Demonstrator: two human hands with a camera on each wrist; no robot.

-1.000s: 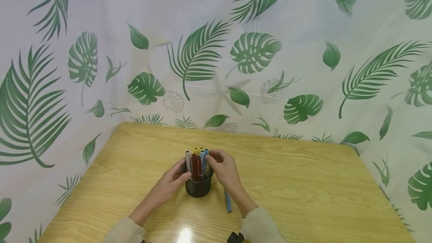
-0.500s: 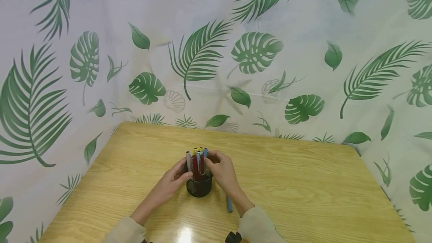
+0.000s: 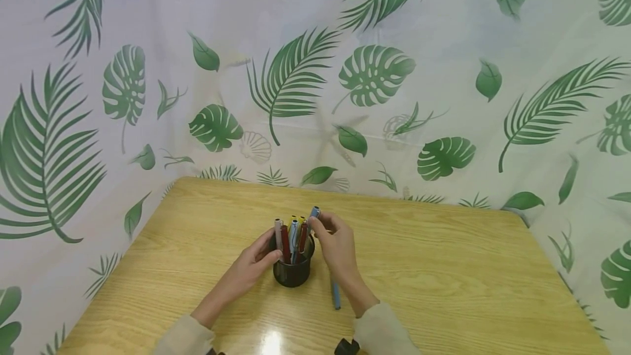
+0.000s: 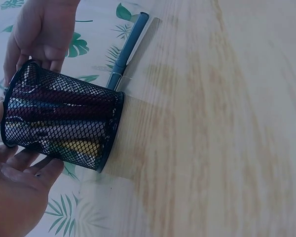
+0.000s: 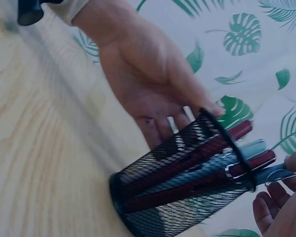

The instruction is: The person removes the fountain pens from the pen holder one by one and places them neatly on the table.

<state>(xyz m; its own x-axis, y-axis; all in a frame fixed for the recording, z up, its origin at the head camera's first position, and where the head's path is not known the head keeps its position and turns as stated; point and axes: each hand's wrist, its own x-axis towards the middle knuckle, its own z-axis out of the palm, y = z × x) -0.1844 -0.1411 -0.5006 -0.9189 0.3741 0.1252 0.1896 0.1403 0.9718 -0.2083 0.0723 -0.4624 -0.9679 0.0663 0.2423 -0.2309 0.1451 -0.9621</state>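
Note:
A black mesh pen cup (image 3: pixel 292 274) stands upright on the table, holding grey, dark red, light blue and yellow pens. My left hand (image 3: pixel 248 263) grips its left side, fingers behind and thumb near the front rim. Above the right rim my right hand (image 3: pixel 338 241) pinches a blue pen (image 3: pixel 314 212) near its top; in the right wrist view that blue pen (image 5: pixel 274 175) still passes down inside the rim. Two dark red pens (image 5: pixel 241 129) lean in the cup there. Another blue pen (image 3: pixel 336 295) lies on the table beside the cup, partly behind my right wrist.
The wooden table (image 3: pixel 443 278) stretches to both sides of the cup. A leaf-patterned cloth (image 3: pixel 305 97) hangs along its far and side edges. A dark object (image 3: pixel 346 347) sits by the right sleeve.
My right hand has shifted slightly up and right, pulling the blue pen higher than the others. One dark red pen now leans further right. My left hand stays on the cup.

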